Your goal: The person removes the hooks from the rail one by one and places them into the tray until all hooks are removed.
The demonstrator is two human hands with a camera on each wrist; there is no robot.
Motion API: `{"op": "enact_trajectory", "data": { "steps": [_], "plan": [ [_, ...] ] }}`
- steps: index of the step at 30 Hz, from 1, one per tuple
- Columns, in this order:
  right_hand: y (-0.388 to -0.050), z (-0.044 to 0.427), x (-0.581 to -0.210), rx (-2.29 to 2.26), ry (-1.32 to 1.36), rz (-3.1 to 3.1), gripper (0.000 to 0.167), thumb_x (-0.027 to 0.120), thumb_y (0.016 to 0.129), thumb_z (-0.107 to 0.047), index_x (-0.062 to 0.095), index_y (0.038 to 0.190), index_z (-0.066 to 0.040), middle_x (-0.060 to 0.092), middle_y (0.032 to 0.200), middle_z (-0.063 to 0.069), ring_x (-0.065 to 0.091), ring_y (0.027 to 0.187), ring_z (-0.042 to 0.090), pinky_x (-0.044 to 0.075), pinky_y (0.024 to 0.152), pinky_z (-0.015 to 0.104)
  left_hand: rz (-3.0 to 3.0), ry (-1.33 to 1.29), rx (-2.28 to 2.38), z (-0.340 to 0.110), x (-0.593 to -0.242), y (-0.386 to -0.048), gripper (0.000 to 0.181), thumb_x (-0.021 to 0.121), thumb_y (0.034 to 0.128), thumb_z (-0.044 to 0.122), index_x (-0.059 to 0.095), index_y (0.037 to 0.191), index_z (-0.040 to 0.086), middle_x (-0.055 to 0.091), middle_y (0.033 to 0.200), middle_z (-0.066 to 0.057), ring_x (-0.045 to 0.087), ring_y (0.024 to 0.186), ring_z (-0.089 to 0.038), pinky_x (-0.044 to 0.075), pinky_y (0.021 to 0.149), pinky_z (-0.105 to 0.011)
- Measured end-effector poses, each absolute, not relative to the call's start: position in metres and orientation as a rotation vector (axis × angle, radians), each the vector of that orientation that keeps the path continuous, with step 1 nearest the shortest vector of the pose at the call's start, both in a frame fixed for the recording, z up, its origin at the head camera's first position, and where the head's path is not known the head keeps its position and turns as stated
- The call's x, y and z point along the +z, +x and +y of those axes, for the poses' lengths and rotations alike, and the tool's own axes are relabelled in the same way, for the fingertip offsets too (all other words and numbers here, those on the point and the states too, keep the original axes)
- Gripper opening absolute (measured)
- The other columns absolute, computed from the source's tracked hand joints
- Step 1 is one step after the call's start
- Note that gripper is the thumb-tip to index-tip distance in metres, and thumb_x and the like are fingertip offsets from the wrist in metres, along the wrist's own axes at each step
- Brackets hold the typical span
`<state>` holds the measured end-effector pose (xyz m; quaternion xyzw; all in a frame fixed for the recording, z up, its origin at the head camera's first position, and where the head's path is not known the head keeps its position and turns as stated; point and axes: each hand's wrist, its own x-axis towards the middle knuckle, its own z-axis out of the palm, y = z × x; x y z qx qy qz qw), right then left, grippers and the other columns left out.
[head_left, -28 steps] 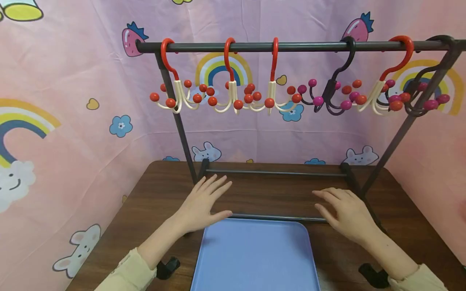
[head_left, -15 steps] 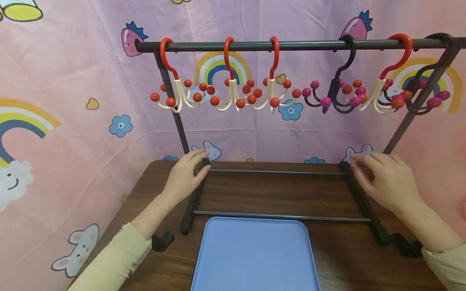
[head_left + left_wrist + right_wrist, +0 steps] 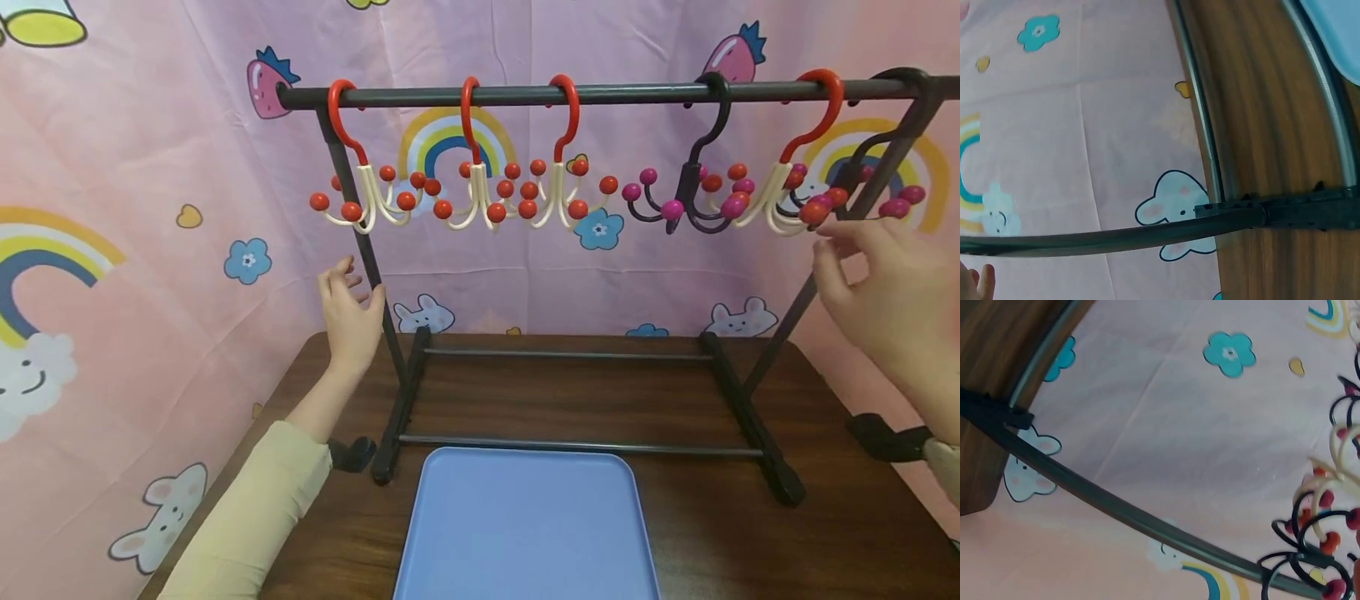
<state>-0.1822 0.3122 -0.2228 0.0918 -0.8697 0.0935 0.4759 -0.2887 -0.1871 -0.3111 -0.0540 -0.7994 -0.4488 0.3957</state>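
My left hand point(image 3: 352, 321) is raised beside the left upright point(image 3: 371, 267) of a black garment rack, fingers loosely bent and holding nothing. Its fingertips barely show at the lower left corner of the left wrist view. On the right, my right hand point(image 3: 892, 292) is held up just under the hangers, thumb and fingers apart; whether it touches a ball is unclear. Several hook hangers hang from the top bar point(image 3: 637, 95): cream ones with red hooks and red balls point(image 3: 557, 192), and black ones with magenta balls point(image 3: 688, 187). The rightmost black hanger point(image 3: 851, 179) overlaps the rack's right upright.
A blue tray point(image 3: 525, 525) lies on the dark wooden table point(image 3: 712, 533), in front of the rack's lower crossbar point(image 3: 585, 447). Rack feet point(image 3: 397, 425) stand to both sides. Patterned cloth point(image 3: 480, 292) encloses the back and sides.
Both hands have risen from above the table and spread apart, the left to the left upright, the right up to the right-hand hangers. The middle hangers have swung slightly.
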Motion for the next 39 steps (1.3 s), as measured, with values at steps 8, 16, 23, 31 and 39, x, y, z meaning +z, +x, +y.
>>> {"op": "enact_trajectory", "data": {
  "steps": [8,16,23,31,39],
  "plan": [
    [-0.205,0.327,-0.194,0.581,-0.100,-2.030,0.036,0.040,0.094,-0.025,0.053,0.119,-0.003,0.056,0.096,-0.002,0.026,0.081,-0.017,0.027,0.080,0.006,-1.983,-0.057,-1.234,-0.186,-0.305,-0.305,0.050,0.063,0.0813,0.004,0.048,0.129,0.008,0.045,0.115,-0.016,0.058,0.100,-0.025,0.053,0.082,-0.031],
    [-0.224,0.334,-0.161,0.815,-0.457,-2.151,0.046,0.044,0.091,-0.042,0.035,0.134,-0.030,0.045,0.115,-0.019,0.031,0.082,-0.015,0.031,0.058,0.000,-2.010,-0.017,-1.203,-0.185,-0.304,-0.309,0.040,0.060,0.0841,0.004,0.052,0.123,0.006,0.055,0.109,-0.017,0.061,0.095,-0.028,0.053,0.082,-0.035],
    [-0.237,0.344,-0.146,1.121,-0.507,-2.181,0.026,0.046,0.091,-0.040,0.038,0.116,-0.039,0.032,0.084,-0.025,0.038,0.060,-0.008,0.035,0.041,0.006,-2.002,-0.034,-1.210,-0.185,-0.304,-0.308,0.039,0.060,0.0844,0.003,0.052,0.122,0.004,0.058,0.106,-0.019,0.062,0.093,-0.029,0.053,0.082,-0.035],
    [-0.282,0.384,-0.151,1.350,-0.313,-2.010,0.024,0.056,0.087,-0.032,0.050,0.110,-0.033,0.047,0.091,-0.022,0.048,0.071,-0.010,0.038,0.050,0.001,-2.031,-0.038,-1.197,-0.187,-0.307,-0.310,0.040,0.061,0.0841,0.004,0.052,0.123,0.003,0.059,0.105,-0.019,0.062,0.094,-0.029,0.053,0.082,-0.035],
    [-0.241,0.327,-0.128,1.236,-0.258,-1.913,0.019,0.052,0.091,-0.019,0.048,0.079,-0.034,0.046,0.076,-0.023,0.043,0.067,-0.011,0.038,0.068,0.000,-2.031,-0.048,-1.190,-0.189,-0.306,-0.310,0.039,0.062,0.0835,0.005,0.052,0.122,0.002,0.059,0.102,-0.021,0.063,0.092,-0.031,0.053,0.081,-0.036]
  ]
}}
